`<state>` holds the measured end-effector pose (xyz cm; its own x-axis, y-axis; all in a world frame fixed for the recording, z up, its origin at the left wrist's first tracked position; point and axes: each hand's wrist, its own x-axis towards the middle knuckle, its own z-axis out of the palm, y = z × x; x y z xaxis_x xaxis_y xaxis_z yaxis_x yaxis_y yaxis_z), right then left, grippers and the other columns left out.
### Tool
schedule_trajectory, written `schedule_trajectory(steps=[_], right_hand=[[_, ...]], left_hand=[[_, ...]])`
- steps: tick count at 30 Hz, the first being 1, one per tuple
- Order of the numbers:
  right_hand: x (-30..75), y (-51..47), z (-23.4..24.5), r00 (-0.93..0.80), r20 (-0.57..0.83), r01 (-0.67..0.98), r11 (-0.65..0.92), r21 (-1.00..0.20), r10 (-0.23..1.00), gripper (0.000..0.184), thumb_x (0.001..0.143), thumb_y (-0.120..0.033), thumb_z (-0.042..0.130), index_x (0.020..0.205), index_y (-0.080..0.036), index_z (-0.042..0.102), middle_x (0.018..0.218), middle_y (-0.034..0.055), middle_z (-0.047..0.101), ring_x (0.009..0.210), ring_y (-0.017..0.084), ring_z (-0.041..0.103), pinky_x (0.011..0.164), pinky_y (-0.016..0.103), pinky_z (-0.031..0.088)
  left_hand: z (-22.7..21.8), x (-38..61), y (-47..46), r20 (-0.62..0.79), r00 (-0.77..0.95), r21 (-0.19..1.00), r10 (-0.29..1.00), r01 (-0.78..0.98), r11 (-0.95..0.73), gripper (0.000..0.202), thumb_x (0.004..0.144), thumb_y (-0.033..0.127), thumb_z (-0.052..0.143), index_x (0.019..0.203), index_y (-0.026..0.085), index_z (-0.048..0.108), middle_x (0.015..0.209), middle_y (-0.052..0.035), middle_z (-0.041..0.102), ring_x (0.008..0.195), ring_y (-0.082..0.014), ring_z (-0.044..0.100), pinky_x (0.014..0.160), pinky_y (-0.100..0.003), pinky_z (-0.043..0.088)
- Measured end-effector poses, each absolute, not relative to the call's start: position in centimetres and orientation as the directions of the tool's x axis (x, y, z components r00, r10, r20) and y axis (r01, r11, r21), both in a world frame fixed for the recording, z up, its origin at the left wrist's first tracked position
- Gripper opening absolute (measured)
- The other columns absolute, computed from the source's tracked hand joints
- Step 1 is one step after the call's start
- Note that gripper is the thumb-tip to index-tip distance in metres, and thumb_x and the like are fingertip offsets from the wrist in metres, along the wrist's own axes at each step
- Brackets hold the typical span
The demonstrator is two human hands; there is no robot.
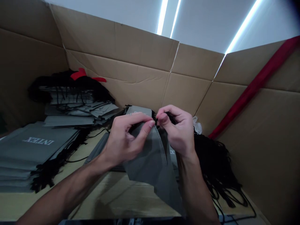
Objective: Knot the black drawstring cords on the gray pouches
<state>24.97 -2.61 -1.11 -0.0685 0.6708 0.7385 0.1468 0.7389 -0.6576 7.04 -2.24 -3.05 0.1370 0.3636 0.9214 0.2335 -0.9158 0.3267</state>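
Note:
A grey fabric pouch point(148, 159) hangs from my hands above the table, its lower part tilting toward me. My left hand point(126, 134) pinches the pouch's top corner between thumb and forefinger. Close beside it, my right hand point(178, 129) is closed in a pinch at the same corner, fingertips nearly meeting the left ones. What the right fingertips grip is hidden; something dark, perhaps cord, shows behind them. Behind the hands lies another grey pouch point(140, 110), partly covered.
At left is a stack of grey pouches point(38, 140) printed "INTEX" with black cord ends. Behind it rises a taller pile of pouches point(69, 120). A heap of black cords point(213, 159) lies at right. Cardboard walls point(140, 68) surround the table point(126, 200); a red strap point(246, 93) crosses the right wall.

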Motion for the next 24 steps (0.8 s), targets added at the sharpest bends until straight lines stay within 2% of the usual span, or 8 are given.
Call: schedule_trajectory(steps=[2, 5, 8, 11, 14, 17, 20, 24], right_hand=[[25.0, -2.4, -1.0, -0.078, 0.724, 0.138, 0.727, -0.673, 0.685, 0.048, 0.092, -0.067, 0.087, 0.089, -0.021, 0.075, 0.082, 0.0023, 0.075, 0.076, 0.018, 0.069, 0.072, 0.030, 0.057], [26.2, -2.4, -0.6, -0.168, 0.675, 0.168, 0.696, -0.698, 0.718, 0.053, 0.086, -0.067, 0.093, 0.106, -0.021, 0.078, 0.096, 0.0047, 0.077, 0.086, 0.019, 0.070, 0.077, 0.030, 0.058], [28.3, -2.5, -0.2, -0.316, 0.526, 0.361, 0.613, -0.702, 0.789, 0.060, 0.084, -0.064, 0.096, 0.119, -0.019, 0.081, 0.101, 0.0063, 0.076, 0.085, 0.019, 0.064, 0.073, 0.029, 0.052], [29.9, -2.0, -0.3, -0.376, 0.388, 0.576, 0.540, -0.613, 0.842, 0.048, 0.082, -0.058, 0.098, 0.105, -0.018, 0.084, 0.091, 0.0032, 0.076, 0.081, 0.019, 0.062, 0.069, 0.029, 0.048], [30.3, -1.0, -0.7, -0.387, 0.369, 0.573, 0.534, -0.621, 0.845, 0.035, 0.091, -0.053, 0.090, 0.088, -0.019, 0.082, 0.081, 0.0008, 0.074, 0.074, 0.019, 0.062, 0.067, 0.030, 0.049], [30.1, 0.0, -1.0, -0.333, 0.416, 0.520, 0.532, -0.668, 0.847, 0.032, 0.093, -0.049, 0.086, 0.082, -0.020, 0.078, 0.079, 0.0008, 0.074, 0.073, 0.019, 0.062, 0.067, 0.030, 0.048], [30.2, 0.6, -1.1, -0.196, 0.487, 0.516, 0.512, -0.687, 0.851, 0.031, 0.095, -0.044, 0.081, 0.081, -0.018, 0.073, 0.079, 0.0014, 0.071, 0.073, 0.018, 0.059, 0.067, 0.030, 0.043], [30.8, 1.3, -1.3, -0.084, 0.535, 0.542, 0.489, -0.684, 0.841, 0.039, 0.097, -0.046, 0.077, 0.073, -0.019, 0.062, 0.070, -0.0017, 0.058, 0.068, 0.015, 0.049, 0.064, 0.029, 0.033]], left_hand=[[-3.1, 6.8, -1.8, 0.906, 0.117, 0.365, 0.407, 0.270, -0.891, 0.010, 0.097, 0.019, 0.076, 0.090, 0.020, 0.083, 0.078, 0.0001, 0.082, 0.062, -0.0140, 0.069, 0.059, -0.024, 0.052], [-3.1, 6.1, -0.4, 0.893, 0.057, 0.410, 0.446, 0.304, -0.860, 0.010, 0.097, 0.025, 0.079, 0.089, 0.021, 0.084, 0.077, -0.0001, 0.082, 0.063, -0.0154, 0.070, 0.060, -0.026, 0.053], [-2.7, 5.1, 1.3, 0.895, -0.040, 0.436, 0.445, 0.299, -0.849, 0.015, 0.098, 0.030, 0.081, 0.087, 0.021, 0.084, 0.077, -0.0018, 0.081, 0.064, -0.0172, 0.071, 0.059, -0.028, 0.055], [-2.3, 4.2, 2.8, 0.889, -0.160, 0.458, 0.429, 0.292, -0.840, 0.015, 0.097, 0.031, 0.083, 0.085, 0.022, 0.085, 0.075, -0.0011, 0.080, 0.063, -0.0157, 0.069, 0.056, -0.026, 0.052], [-2.1, 3.3, 3.9, 0.864, -0.216, 0.500, 0.455, 0.250, -0.829, 0.018, 0.094, 0.038, 0.086, 0.084, 0.023, 0.086, 0.072, -0.0004, 0.078, 0.061, -0.0143, 0.066, 0.053, -0.024, 0.049], [-1.9, 2.4, 4.7, 0.843, -0.169, 0.536, 0.510, 0.207, -0.818, 0.022, 0.091, 0.043, 0.089, 0.086, 0.021, 0.086, 0.077, -0.0032, 0.080, 0.065, -0.0163, 0.067, 0.055, -0.024, 0.050], [-1.7, 1.2, 5.1, 0.791, -0.021, 0.604, 0.612, 0.192, -0.774, 0.030, 0.082, 0.045, 0.095, 0.091, 0.019, 0.084, 0.074, -0.0046, 0.076, 0.063, -0.0171, 0.063, 0.053, -0.025, 0.047], [-1.3, -0.1, 4.9, 0.665, 0.164, 0.683, 0.728, 0.259, -0.683, 0.031, 0.078, 0.042, 0.096, 0.078, 0.017, 0.078, 0.065, -0.0016, 0.067, 0.056, -0.0133, 0.051, 0.051, -0.025, 0.041]])
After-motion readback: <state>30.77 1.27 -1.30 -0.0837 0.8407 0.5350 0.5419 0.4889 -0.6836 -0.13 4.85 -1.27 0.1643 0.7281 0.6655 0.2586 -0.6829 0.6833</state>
